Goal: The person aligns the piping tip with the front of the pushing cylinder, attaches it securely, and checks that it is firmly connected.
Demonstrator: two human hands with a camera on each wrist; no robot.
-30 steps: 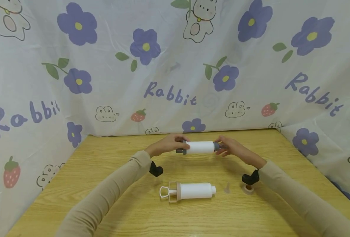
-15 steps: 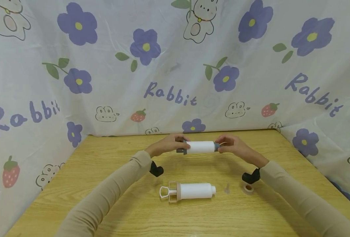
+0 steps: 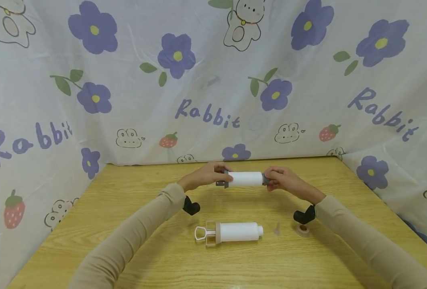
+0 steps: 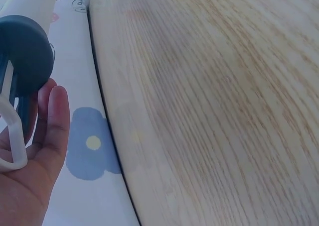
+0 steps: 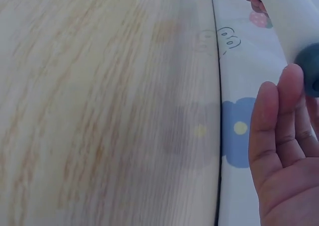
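Note:
A large plunger syringe (image 3: 246, 179) with a white barrel and dark grey-blue ends is held level above the back of the table. At its collar end, my left hand (image 3: 207, 176) grips it with thumb and fingers. The white looped plunger handle (image 4: 15, 141) shows beside that palm in the left wrist view. My right hand (image 3: 287, 182) pinches the dark end cap (image 5: 310, 69) at the other end. In front lies a second syringe (image 3: 238, 232), white with a beige collar and its plunger handle to the left. Its narrow mouth faces right.
A small translucent nozzle (image 3: 277, 230) stands right of the second syringe's mouth. Further right is a beige ring cap (image 3: 302, 230), just below the black right wrist camera (image 3: 304, 215). A patterned cloth (image 3: 213, 80) hangs behind the wooden table (image 3: 155, 257).
The right hand's fingers have shifted round the syringe's dark end cap, covering more of it now. The left hand and the barrel have hardly moved; the second syringe lies where it was.

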